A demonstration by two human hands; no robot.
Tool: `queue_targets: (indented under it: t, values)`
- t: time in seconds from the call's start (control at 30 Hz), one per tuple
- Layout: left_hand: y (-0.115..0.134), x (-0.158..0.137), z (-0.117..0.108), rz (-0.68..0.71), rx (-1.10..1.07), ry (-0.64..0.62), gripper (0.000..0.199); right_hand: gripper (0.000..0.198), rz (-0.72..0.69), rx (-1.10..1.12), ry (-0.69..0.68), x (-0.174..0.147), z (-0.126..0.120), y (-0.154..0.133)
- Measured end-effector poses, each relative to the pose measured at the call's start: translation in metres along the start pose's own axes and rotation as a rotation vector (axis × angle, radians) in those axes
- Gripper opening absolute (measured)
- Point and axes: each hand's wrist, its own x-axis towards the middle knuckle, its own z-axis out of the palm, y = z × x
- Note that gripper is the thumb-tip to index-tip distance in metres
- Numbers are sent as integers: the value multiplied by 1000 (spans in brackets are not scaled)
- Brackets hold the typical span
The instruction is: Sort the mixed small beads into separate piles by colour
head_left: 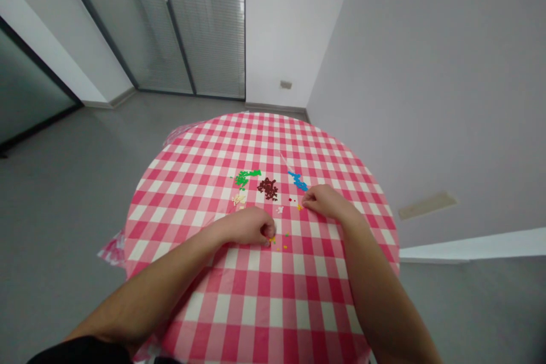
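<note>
My left hand (pixel 252 226) rests low over the table, fingers curled with the tips at some small yellow pieces (pixel 273 240); whatever is between them is too small to name. Closed in a pinch, my right hand (pixel 326 202) is beside a few yellow-orange pieces (pixel 299 207) and just below a blue cluster (pixel 298 181). Several tiny brown pieces (pixel 268 188) form a loose pile between the hands' far sides. Green pieces (pixel 242 178) lie to its left, and cream pieces (pixel 239 199) sit behind my left forearm. White bits (pixel 280 210) and red bits (pixel 290 199) lie nearer the middle.
A round table (pixel 256 307) wears a red-and-white checked cloth, whose edge hangs down at the left. A white wall (pixel 426 79) stands close on the right. Beyond the table are glass partitions (pixel 205 28) with blinds and a grey floor (pixel 63 199).
</note>
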Motion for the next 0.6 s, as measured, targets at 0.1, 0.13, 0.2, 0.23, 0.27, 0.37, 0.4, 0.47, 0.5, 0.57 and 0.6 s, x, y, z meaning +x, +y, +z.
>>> queue_targets:
  t: [0.1,0.13,0.2,0.23,0.27,0.37,0.4,0.47,0.5,0.57,0.6]
  values:
    - [1,1,1,10,34,7,8,15,11,2,5,0,0,2]
    - [2,1,2,17,54,11,9,15,17,1,5,0,0,2]
    - [2,1,3,34,96,17,9,16,29,-2,7,0,0,3]
    - [3,1,3,41,113,18,8,16,33,-4,6,0,0,2]
    - [3,2,4,46,126,16,7,17,34,-7,5,0,0,2]
    - [2,2,4,61,150,11,10,21,24,-15,-7,0,1,0]
    - [2,3,5,66,157,8,11,22,20,-18,-9,0,0,-1]
    - [2,3,4,77,169,1,12,22,15,-22,-9,0,0,-2]
    - [1,4,4,81,174,-3,12,21,13,-22,-8,0,-1,-2]
    - [1,5,3,80,170,-7,13,20,9,-16,-6,0,-1,-4]
    - [0,5,3,77,163,-5,12,20,7,-14,-7,-1,-2,-4]
